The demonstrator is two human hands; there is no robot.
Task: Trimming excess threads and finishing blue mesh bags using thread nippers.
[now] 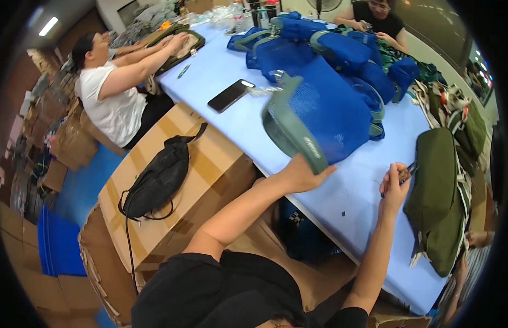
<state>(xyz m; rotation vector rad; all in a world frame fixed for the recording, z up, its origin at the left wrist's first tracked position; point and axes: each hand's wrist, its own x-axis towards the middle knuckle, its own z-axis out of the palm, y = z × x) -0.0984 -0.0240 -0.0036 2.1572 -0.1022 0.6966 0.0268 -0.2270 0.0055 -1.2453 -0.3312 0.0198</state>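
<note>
My left hand [304, 176] is closed on the lower end of the grey-green band of a blue mesh bag [330, 104]. The bag is tilted up from the table, and its band is slightly blurred. My right hand [395, 185] is closed round a small tool with a brownish grip [404, 176], held above the table to the right of the bag. Most of the tool is hidden by my fingers, so its exact kind does not show. An olive green bag [437, 191] lies just right of that hand.
More blue bags [341, 48] are piled at the far side of the pale blue table [341, 235]. A phone [231, 96] lies left of my bag. A black pouch [161, 180] rests on a cardboard box [210, 156]. Co-workers sit at the left [111, 93] and far right [377, 22].
</note>
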